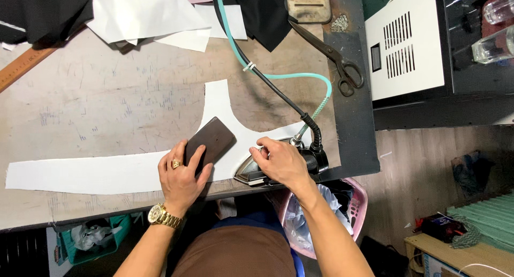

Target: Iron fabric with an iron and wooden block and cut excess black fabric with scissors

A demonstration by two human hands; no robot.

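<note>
A long curved white fabric piece (96,172) lies across the worn table (107,105). My left hand (181,178), with a ring and a gold watch, presses a dark brown block (213,139) down onto the fabric. My right hand (281,163) grips the handle of a steam iron (251,171) at the table's front edge, right beside the block. A black cord (273,89) and a teal hose (300,76) run from the iron toward the back of the table.
Black scissors (334,54) lie at the back right. White cloth pieces (155,20) and black fabric (262,12) pile at the back, with a wooden ruler (24,65) at left. A white vented box (404,41) stands right. A pink basket (353,212) sits below the table.
</note>
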